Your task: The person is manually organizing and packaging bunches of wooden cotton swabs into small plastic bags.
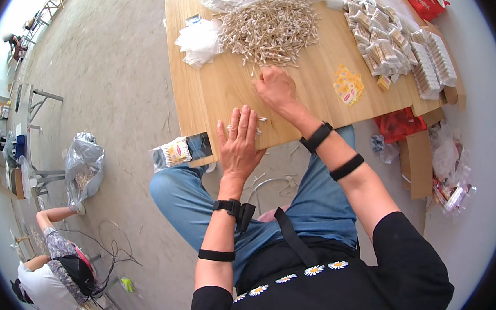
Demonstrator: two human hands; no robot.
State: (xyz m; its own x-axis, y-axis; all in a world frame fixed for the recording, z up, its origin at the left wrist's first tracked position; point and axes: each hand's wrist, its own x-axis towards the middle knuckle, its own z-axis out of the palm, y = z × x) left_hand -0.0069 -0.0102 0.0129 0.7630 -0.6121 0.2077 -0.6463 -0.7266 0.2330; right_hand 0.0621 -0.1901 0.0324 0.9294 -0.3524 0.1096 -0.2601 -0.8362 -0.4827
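Note:
My left hand (238, 147) lies flat on the wooden table near its front edge, fingers stretched out. Under and beside its fingers are a few loose cotton swabs (262, 119). Further off, my right hand (276, 88) is closed, with its fingers curled down at the near edge of a big heap of cotton swabs (273, 30). Whatever those fingers hold, if anything, is hidden. By the table's left front corner, close to my left hand, a clear bag of packed cotton swabs (176, 152) rests on a dark square pad (199, 146).
Clear plastic bags (200, 41) lie left of the heap. Yellow printed cards (348, 85) sit on the right. Many packed swab bundles (378, 34) are stacked beyond them, near a red bag (426, 1). Below stands a cardboard box (419, 165). Another person (51, 284) sits at far left.

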